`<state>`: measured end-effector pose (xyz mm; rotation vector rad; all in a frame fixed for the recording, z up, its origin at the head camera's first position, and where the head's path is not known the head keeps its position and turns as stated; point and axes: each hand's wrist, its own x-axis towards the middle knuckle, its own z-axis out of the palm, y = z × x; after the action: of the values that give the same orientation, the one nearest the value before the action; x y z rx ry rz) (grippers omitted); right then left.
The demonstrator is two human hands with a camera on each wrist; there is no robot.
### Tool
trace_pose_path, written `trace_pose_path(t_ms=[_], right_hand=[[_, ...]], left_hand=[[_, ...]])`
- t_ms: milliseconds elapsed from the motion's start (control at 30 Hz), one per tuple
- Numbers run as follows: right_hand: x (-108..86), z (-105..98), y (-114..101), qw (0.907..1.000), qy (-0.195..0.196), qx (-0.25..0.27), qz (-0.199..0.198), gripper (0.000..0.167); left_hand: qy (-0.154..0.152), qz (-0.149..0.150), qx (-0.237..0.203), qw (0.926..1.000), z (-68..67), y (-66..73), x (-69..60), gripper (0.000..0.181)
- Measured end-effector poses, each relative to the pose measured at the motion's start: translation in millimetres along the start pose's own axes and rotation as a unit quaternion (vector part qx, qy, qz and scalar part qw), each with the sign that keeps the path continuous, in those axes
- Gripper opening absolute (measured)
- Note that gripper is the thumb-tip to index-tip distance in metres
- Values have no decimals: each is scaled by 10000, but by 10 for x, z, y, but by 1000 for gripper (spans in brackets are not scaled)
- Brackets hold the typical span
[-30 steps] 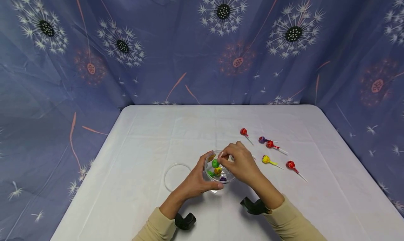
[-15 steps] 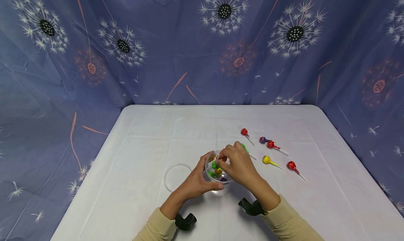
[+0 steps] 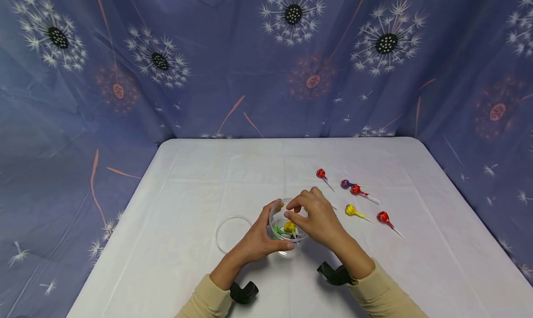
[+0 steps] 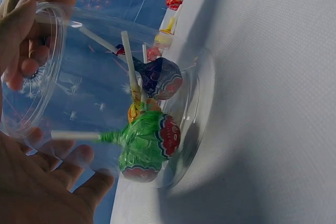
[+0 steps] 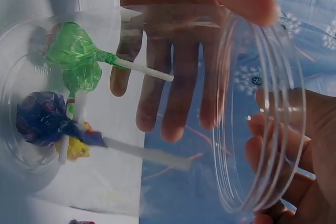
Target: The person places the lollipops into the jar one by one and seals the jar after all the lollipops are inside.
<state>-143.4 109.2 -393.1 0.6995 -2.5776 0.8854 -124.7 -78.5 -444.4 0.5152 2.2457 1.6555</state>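
Observation:
My left hand [image 3: 259, 241] holds a clear plastic jar [image 5: 223, 182] round its side, mouth tilted toward the right hand. Wrapped lollipops lie inside at the bottom: a green one [image 4: 144, 148], a second green one [image 5: 81, 77], a purple one [image 4: 161, 78] and a yellow one [image 3: 289, 227]. At the jar's mouth is my right hand [image 3: 318, 217], its fingers loosely bent with nothing between them. Behind that hand, a green lollipop on the table is mostly hidden.
On the white table [image 3: 200, 179], right of the jar, lie loose lollipops: several red ones [image 3: 383, 217], a purple one [image 3: 345, 184] and a yellow one [image 3: 351, 210]. A clear round lid [image 3: 218, 237] lies left of the jar. A patterned blue curtain [image 3: 233, 77] surrounds the table.
The right hand lowered a green lollipop into the jar and let it go; it has dropped to the bottom. The left hand keeps its hold on the jar.

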Motion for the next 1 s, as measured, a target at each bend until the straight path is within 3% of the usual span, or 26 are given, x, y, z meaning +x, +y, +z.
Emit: trace_pose_path(t_ms=[367,667,1000], right_hand=[[-58,-160,68,9989,282,314,214,12],[-150,-323,239,9969,662,113,421,14],[-374,-490,554,9876,876,-177,1293,8]], left_hand=[[106,25,64,9999,11,-11,7,98],[207,15,166,9996,25,-14,10,97],[268,-40,181,9995,31,-2,3,97]])
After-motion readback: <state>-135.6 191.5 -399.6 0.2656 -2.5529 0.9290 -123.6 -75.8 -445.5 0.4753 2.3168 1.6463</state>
